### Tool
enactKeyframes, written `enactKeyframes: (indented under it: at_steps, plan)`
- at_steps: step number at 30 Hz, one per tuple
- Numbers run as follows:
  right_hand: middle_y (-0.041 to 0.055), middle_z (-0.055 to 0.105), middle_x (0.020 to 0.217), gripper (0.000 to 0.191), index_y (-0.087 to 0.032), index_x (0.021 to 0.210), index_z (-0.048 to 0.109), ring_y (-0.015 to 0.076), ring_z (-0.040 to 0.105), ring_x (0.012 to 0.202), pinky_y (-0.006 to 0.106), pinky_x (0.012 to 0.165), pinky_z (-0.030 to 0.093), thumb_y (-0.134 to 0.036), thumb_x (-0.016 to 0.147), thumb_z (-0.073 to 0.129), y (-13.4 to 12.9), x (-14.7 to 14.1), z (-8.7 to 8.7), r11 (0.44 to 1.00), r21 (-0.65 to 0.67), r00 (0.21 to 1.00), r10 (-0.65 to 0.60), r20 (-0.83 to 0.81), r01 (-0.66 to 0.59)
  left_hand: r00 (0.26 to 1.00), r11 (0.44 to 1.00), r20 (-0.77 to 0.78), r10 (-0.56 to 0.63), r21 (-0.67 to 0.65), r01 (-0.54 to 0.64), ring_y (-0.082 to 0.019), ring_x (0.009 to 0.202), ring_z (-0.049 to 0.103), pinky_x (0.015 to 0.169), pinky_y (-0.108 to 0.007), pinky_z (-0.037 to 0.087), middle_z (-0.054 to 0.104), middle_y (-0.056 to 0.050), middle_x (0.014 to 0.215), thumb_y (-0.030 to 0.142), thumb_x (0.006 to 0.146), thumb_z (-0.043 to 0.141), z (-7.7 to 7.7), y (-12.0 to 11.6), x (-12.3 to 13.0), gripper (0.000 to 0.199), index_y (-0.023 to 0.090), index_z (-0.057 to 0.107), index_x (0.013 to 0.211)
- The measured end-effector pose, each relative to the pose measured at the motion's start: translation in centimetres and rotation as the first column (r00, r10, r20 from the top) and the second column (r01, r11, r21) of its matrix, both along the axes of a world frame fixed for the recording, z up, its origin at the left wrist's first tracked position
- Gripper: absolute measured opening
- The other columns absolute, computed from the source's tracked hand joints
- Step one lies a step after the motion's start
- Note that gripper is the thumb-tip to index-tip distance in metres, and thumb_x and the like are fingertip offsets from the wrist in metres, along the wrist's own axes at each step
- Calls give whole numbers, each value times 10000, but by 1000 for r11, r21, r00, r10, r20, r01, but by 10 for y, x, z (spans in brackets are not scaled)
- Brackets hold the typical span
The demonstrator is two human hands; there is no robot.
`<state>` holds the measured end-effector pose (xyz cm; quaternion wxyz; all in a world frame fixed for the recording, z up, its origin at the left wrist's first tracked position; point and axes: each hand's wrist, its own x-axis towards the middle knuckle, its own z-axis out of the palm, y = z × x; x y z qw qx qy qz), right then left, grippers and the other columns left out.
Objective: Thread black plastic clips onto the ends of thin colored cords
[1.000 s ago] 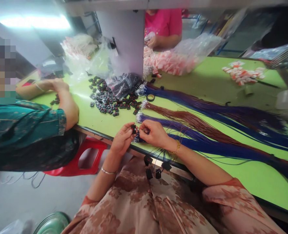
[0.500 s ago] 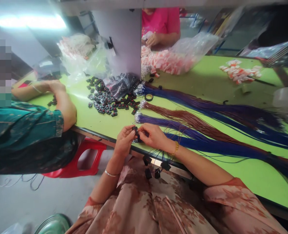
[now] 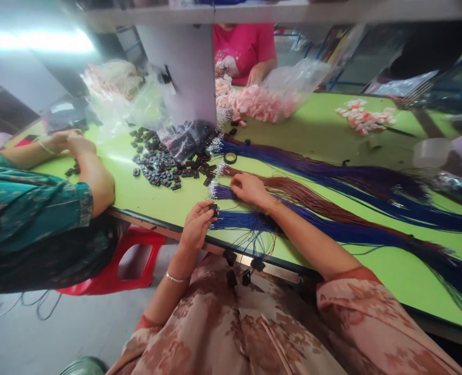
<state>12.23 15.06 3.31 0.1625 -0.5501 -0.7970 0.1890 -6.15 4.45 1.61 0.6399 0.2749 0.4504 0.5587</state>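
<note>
Near the table's front edge, my left hand [image 3: 196, 225] pinches a small black connector [image 3: 214, 210]. My right hand [image 3: 249, 188] is over the purple wire bundle [image 3: 223, 192], beside the brown wires [image 3: 281, 186]; its fingers are bent together, and whatever is between them is too small to make out. Below it lies a blue wire bundle [image 3: 234, 220] with bare tips at the left. Several black connectors on wires [image 3: 231, 278] hang over the table edge in front of my lap.
A heap of black connectors [image 3: 160, 164] lies by a plastic bag [image 3: 186, 139] and a tape roll [image 3: 229, 158]. Pink-white connectors [image 3: 264, 103] are farther back. At the left are a co-worker's arms [image 3: 94, 172] and a red stool [image 3: 137, 260]; another person [image 3: 246, 49] sits opposite.
My right hand has left my left hand and moved up to the purple and brown wires. My left hand still holds a black connector. The view has shifted slightly.
</note>
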Motion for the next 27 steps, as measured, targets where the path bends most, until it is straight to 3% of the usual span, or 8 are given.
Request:
enactKeyframes:
  at_steps: [4, 11, 14, 17, 21, 23, 27]
  plan:
    - [76, 697, 958, 163, -172, 878, 658, 191, 587, 850, 269, 707, 366, -233, 869, 507, 14, -1, -8, 995, -90, 990, 44, 131, -33, 1000, 1000, 28, -6, -16, 7, -106, 751, 634, 665, -208, 495, 678, -24, 843, 202, 655, 766, 0, 1, -1, 293, 162, 652, 922]
    - [217, 659, 1022, 242, -93, 1032, 616, 282, 601, 920, 328, 734, 375, -200, 901, 443, 1, -5, 3, 993, 108, 937, 2, 350, -42, 999, 1000, 54, -7, -25, 8, -113, 770, 633, 684, -217, 488, 680, -30, 863, 192, 669, 759, -2, -2, -2, 292, 164, 655, 941]
    - [162, 685, 928, 227, -116, 1009, 612, 244, 608, 812, 305, 694, 362, -236, 902, 453, 0, -13, 9, 996, 78, 964, 9, 267, -31, 997, 1000, 80, -2, -28, 4, -109, 770, 627, 687, -211, 486, 678, -27, 857, 181, 659, 761, -1, -2, -1, 302, 164, 657, 942]
    - [80, 686, 842, 165, -154, 895, 618, 184, 580, 724, 275, 662, 348, -225, 873, 471, -1, -23, 15, 994, 83, 995, 66, 77, -72, 994, 1000, 105, 12, -27, -9, -102, 768, 621, 682, -203, 482, 672, -22, 859, 184, 662, 759, 1, -2, 1, 304, 166, 651, 946]
    - [26, 657, 753, 111, -163, 797, 601, 139, 533, 649, 248, 622, 344, -196, 827, 499, -4, -32, 18, 986, 87, 977, 155, -147, -144, 990, 1000, 140, 23, -21, -20, -99, 764, 613, 680, -199, 475, 662, -20, 846, 190, 680, 750, 3, -2, 4, 280, 161, 648, 939]
    - [32, 650, 752, 109, -162, 794, 598, 143, 522, 652, 248, 619, 344, -188, 826, 497, -3, -31, 14, 985, 112, 978, 144, -150, -128, 986, 1000, 162, 26, -20, -23, -101, 761, 612, 676, -199, 471, 661, -23, 834, 187, 680, 748, 4, -2, 6, 272, 159, 650, 933]
    - [96, 651, 818, 124, -145, 818, 608, 177, 516, 692, 278, 633, 335, -166, 830, 486, 1, -23, 5, 980, 193, 999, -41, -20, 44, 985, 1000, 174, 21, -20, -18, -103, 758, 608, 674, -202, 468, 655, -22, 820, 174, 689, 737, 5, -2, 8, 257, 161, 652, 931]
